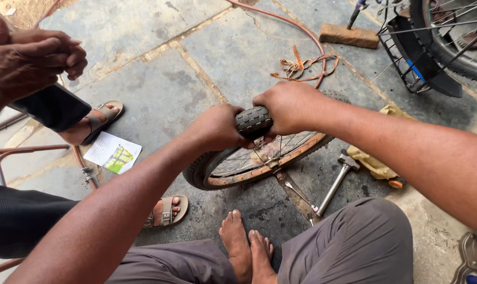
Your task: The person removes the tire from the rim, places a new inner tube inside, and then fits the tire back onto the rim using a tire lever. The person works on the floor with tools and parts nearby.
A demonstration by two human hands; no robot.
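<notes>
Left hand (pixel 217 128) and right hand (pixel 290 108) clamped on tyre (pixel 253 121); fingers could pinch against rusty rim (pixel 259 171) if grip slips.

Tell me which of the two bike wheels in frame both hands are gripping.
The rusty-rimmed wheel standing on the paving at centre: left hand and right hand both clasp its tyre at the top. The other wheel, top right, is untouched.
</notes>
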